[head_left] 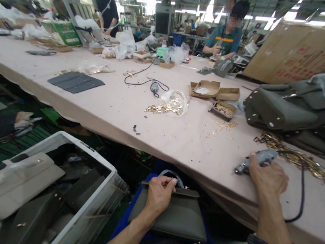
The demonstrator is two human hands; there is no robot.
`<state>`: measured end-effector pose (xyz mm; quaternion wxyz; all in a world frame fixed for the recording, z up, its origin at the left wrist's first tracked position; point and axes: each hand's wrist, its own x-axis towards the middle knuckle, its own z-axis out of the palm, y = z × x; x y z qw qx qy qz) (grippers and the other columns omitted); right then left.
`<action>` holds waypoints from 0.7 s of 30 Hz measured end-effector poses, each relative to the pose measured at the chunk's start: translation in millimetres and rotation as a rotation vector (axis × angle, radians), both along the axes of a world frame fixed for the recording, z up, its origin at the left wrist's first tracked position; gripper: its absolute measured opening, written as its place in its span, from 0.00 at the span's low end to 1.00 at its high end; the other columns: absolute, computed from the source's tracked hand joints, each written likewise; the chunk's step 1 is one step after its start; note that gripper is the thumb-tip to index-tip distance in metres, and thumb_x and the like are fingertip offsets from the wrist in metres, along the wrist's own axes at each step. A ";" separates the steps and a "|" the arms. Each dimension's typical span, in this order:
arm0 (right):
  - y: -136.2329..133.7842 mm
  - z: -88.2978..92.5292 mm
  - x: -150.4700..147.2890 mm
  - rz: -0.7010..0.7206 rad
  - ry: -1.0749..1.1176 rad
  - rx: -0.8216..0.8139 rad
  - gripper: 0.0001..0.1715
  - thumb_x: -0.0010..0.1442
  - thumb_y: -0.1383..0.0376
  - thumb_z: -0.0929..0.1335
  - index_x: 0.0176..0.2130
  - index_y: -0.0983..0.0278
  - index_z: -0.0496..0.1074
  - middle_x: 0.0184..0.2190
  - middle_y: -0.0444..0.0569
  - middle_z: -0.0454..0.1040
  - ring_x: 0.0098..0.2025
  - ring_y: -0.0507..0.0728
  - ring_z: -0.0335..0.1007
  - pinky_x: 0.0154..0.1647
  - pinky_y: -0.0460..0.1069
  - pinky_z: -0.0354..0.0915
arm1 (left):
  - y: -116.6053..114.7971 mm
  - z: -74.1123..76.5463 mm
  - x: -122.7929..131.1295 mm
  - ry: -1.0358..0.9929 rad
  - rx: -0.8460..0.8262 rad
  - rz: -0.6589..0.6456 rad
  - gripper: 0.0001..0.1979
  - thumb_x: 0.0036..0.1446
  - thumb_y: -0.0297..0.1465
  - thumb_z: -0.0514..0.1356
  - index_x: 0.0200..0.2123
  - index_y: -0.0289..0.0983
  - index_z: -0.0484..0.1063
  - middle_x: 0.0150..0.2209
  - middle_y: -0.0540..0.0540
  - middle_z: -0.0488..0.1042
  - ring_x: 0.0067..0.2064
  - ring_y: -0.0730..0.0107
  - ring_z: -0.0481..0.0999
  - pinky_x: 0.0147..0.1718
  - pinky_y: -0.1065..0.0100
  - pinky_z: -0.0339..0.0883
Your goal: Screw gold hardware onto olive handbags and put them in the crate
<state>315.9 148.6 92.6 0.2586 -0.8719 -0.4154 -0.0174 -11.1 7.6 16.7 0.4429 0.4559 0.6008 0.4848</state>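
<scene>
A dark olive bag (181,218) lies on my lap over blue cloth. My left hand (160,193) is closed at the bag's top edge, thumb and fingers pinched together; what is between them is too small to make out. On the table at the right, my right hand (268,176) is wrapped round a grey corded power tool (264,157), whose metal tip points left. The tool's black cord (303,192) loops over the table edge. Just behind the tool lies a heap of gold metal parts (295,154).
Olive bags (299,107) are piled at the right by a large carton (304,53). Small boxes (225,110) and gold pieces (174,103) lie mid-table. A white crate (80,220) of bags stands lower left. Two people (106,9) (228,38) are across the table.
</scene>
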 end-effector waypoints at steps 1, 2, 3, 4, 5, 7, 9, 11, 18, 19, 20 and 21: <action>-3.8 -0.1 1.4 0.007 0.008 -0.018 0.41 0.60 0.40 0.68 0.49 0.74 0.79 0.45 0.78 0.77 0.51 0.74 0.73 0.48 0.61 0.62 | 0.8 0.7 0.0 0.003 -0.013 -0.001 0.21 0.62 0.41 0.61 0.21 0.36 0.78 0.20 0.48 0.75 0.23 0.68 0.72 0.26 0.69 0.60; -7.6 -0.5 2.8 0.005 0.006 -0.038 0.40 0.59 0.39 0.68 0.46 0.72 0.80 0.44 0.77 0.77 0.49 0.74 0.73 0.46 0.61 0.62 | 1.5 1.2 0.0 -0.002 -0.027 0.001 0.21 0.62 0.41 0.61 0.21 0.36 0.78 0.20 0.48 0.74 0.21 0.70 0.70 0.23 0.70 0.59; -11.0 -1.1 4.4 -0.003 -0.006 -0.053 0.39 0.60 0.39 0.67 0.45 0.71 0.81 0.43 0.76 0.78 0.48 0.75 0.74 0.45 0.61 0.62 | 2.2 1.3 0.2 -0.017 -0.043 0.004 0.21 0.61 0.41 0.61 0.21 0.35 0.78 0.19 0.48 0.74 0.19 0.71 0.69 0.21 0.70 0.57; -14.1 -1.8 6.0 0.000 -0.018 -0.056 0.40 0.60 0.38 0.66 0.45 0.71 0.81 0.42 0.77 0.78 0.47 0.75 0.74 0.44 0.61 0.61 | 2.7 1.0 0.4 -0.038 -0.059 0.009 0.20 0.61 0.41 0.61 0.22 0.35 0.78 0.20 0.47 0.75 0.18 0.73 0.67 0.19 0.71 0.56; -16.8 -2.2 7.8 0.008 -0.028 -0.057 0.41 0.61 0.38 0.65 0.45 0.71 0.81 0.42 0.78 0.77 0.47 0.76 0.73 0.44 0.62 0.61 | 3.0 0.2 0.8 -0.061 -0.074 0.012 0.19 0.60 0.41 0.61 0.23 0.35 0.78 0.21 0.46 0.76 0.17 0.74 0.66 0.17 0.72 0.55; -21.7 -1.6 11.4 0.028 -0.030 -0.069 0.41 0.62 0.38 0.64 0.46 0.71 0.82 0.43 0.78 0.77 0.47 0.75 0.74 0.44 0.62 0.61 | 3.1 -2.9 1.9 -0.094 -0.091 0.008 0.17 0.59 0.40 0.61 0.26 0.34 0.79 0.25 0.44 0.79 0.16 0.75 0.65 0.15 0.73 0.56; -27.8 2.1 12.7 0.062 -0.014 -0.087 0.38 0.62 0.39 0.65 0.47 0.68 0.82 0.44 0.73 0.79 0.47 0.73 0.74 0.45 0.61 0.62 | 2.7 -7.4 3.3 -0.110 -0.090 -0.003 0.17 0.59 0.41 0.62 0.30 0.33 0.80 0.28 0.43 0.80 0.16 0.75 0.66 0.15 0.73 0.58; -37.9 7.4 6.9 0.089 -0.015 -0.011 0.32 0.62 0.43 0.67 0.46 0.66 0.82 0.41 0.67 0.80 0.46 0.71 0.75 0.46 0.61 0.64 | 2.4 -11.5 4.3 -0.143 -0.080 0.000 0.18 0.58 0.43 0.63 0.33 0.32 0.81 0.29 0.42 0.80 0.17 0.76 0.65 0.15 0.73 0.62; -125.7 -9.3 -82.7 0.417 0.268 0.408 0.21 0.66 0.46 0.66 0.43 0.57 0.78 0.36 0.54 0.77 0.37 0.66 0.72 0.46 0.62 0.69 | 3.9 6.2 3.8 -0.046 -0.078 0.007 0.21 0.61 0.47 0.63 0.31 0.35 0.83 0.26 0.42 0.80 0.17 0.70 0.68 0.16 0.69 0.61; -143.1 -16.3 -96.6 0.536 0.359 0.320 0.21 0.65 0.44 0.66 0.41 0.55 0.77 0.35 0.53 0.77 0.38 0.67 0.72 0.46 0.63 0.69 | 0.5 12.4 5.0 -0.029 -0.081 0.002 0.21 0.60 0.48 0.64 0.29 0.35 0.83 0.25 0.43 0.79 0.17 0.69 0.68 0.16 0.69 0.61; -159.0 -23.8 -108.6 0.622 0.419 0.193 0.24 0.63 0.41 0.66 0.43 0.55 0.77 0.38 0.53 0.77 0.43 0.69 0.72 0.50 0.65 0.69 | -4.1 18.0 6.3 0.017 -0.080 0.030 0.21 0.58 0.48 0.64 0.28 0.36 0.83 0.23 0.44 0.79 0.17 0.69 0.68 0.16 0.69 0.60; -172.0 -32.1 -117.6 0.646 0.449 0.077 0.29 0.61 0.38 0.66 0.48 0.54 0.76 0.45 0.52 0.77 0.51 0.71 0.70 0.56 0.66 0.66 | -8.8 21.9 7.3 0.084 -0.078 0.073 0.20 0.57 0.48 0.65 0.28 0.37 0.83 0.23 0.44 0.79 0.17 0.68 0.69 0.17 0.69 0.60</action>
